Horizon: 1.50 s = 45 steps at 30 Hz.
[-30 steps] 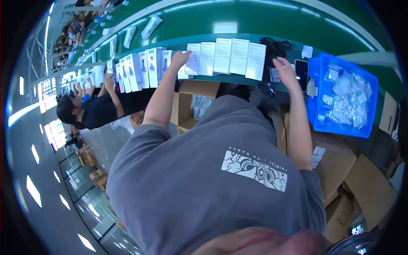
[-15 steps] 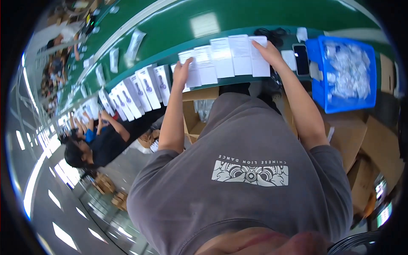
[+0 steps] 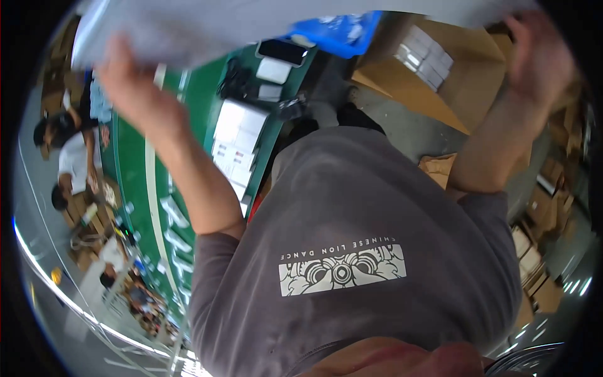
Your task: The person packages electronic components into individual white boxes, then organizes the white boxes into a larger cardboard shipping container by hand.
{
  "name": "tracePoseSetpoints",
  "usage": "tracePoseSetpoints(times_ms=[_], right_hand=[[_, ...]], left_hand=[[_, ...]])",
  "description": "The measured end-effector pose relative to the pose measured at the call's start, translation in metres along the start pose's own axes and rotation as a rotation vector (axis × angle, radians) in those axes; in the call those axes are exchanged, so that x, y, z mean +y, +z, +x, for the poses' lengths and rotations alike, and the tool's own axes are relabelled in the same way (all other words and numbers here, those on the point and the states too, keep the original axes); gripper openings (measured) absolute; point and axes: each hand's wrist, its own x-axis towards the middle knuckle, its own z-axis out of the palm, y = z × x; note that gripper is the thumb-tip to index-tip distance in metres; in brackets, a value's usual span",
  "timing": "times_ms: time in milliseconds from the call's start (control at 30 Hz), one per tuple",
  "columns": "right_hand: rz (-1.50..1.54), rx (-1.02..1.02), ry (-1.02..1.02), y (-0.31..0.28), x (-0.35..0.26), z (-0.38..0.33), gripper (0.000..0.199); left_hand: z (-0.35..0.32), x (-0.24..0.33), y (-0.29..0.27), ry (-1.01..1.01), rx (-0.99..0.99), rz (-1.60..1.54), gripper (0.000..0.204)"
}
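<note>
A large pale grey sheet-like thing [image 3: 207, 31] stretches across the top of the head view, cut off by its upper rim; what it is made of is too blurred to tell. My left hand [image 3: 141, 94] has its fingers at the sheet's near left edge, smeared by motion. At the far right end, my right hand [image 3: 541, 60] is raised with its fingers up against the edge. Below the left forearm, white boxes [image 3: 240, 124] lie in a row along the green bench [image 3: 207, 75].
A black phone [image 3: 282, 53], a small white box [image 3: 273, 70] and black cables [image 3: 232, 78] lie on the bench. The blue bin [image 3: 358, 45] is partly covered. An open cardboard carton [image 3: 392, 78] on the right holds white boxes [image 3: 427, 56]. People sit across the bench.
Both hands have left the row of white boxes and are now raised wide apart at the pale grey sheet. My view has swung right, bringing in the open carton.
</note>
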Motion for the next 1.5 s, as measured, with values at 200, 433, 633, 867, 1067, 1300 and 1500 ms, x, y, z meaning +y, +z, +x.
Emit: tracePoseSetpoints(times_ms=[200,433,633,867,1067,1300,1500], right_hand=[[-0.34,0.722,0.256,-0.187,-0.041,-0.061,0.046],[-0.317,1.035,0.709,-0.271,0.063,-0.156,0.045],[-0.514,0.678,0.741,-0.271,0.128,-0.161,0.043],[-0.34,0.845,0.9,-0.272,0.194,-0.182,0.055],[0.616,0.707,1.194,-0.324,0.281,-0.245,0.059],[2.2,0.2,1.183,-0.412,0.354,-0.334,0.063],[2.816,0.619,0.458,-0.344,0.382,-0.319,0.054]], left_hand=[[-0.031,0.114,0.303,-0.042,-0.636,-0.16,0.049],[-0.143,0.021,0.443,-0.114,-0.915,0.073,0.05],[-0.168,-0.051,0.46,-0.416,-0.852,-0.011,0.051],[-0.172,-0.067,0.453,-0.512,-0.933,0.231,0.054],[-0.204,-0.106,0.452,-0.689,-1.014,0.391,0.069],[-0.248,-0.156,0.504,-1.193,-0.865,0.29,0.063],[-0.283,-0.239,0.509,-1.314,-0.813,0.607,0.057]])
